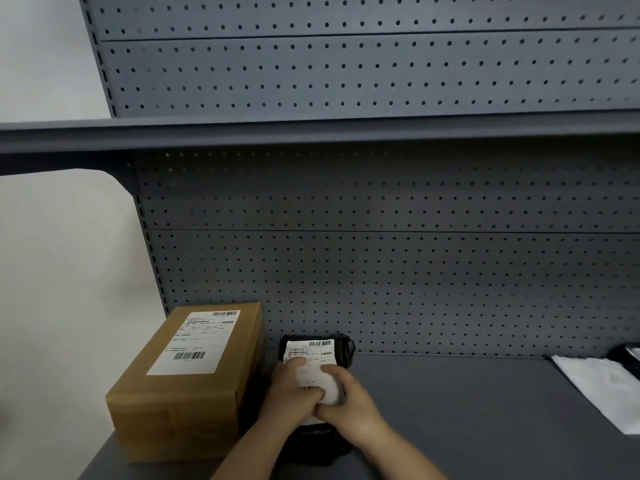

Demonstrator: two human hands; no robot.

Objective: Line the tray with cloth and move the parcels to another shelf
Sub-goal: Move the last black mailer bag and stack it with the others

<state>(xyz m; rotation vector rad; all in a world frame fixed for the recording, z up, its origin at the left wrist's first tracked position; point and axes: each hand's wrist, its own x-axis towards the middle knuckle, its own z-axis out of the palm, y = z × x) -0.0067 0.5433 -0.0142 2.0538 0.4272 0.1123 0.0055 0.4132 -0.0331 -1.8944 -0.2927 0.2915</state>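
**Item:** black plastic-wrapped parcel (342,348) with a white barcode label, lying on the grey metal lower shelf (450,410), its far end close to the perforated back panel (415,271).

**Long axis:** runs from the person straight back toward that panel.

**Left hand (291,389) and right hand (349,403):** both grip the parcel's near half, one from each flank, fingers curled over the label. Neither is nearer.

**Neighbour:** brown cardboard box (187,386), just beside the parcel on the left; whether they touch I cannot tell.

**Likely exit:** up and toward the person, away from the box.

**White cloth (602,386):** same shelf, far right, well apart.
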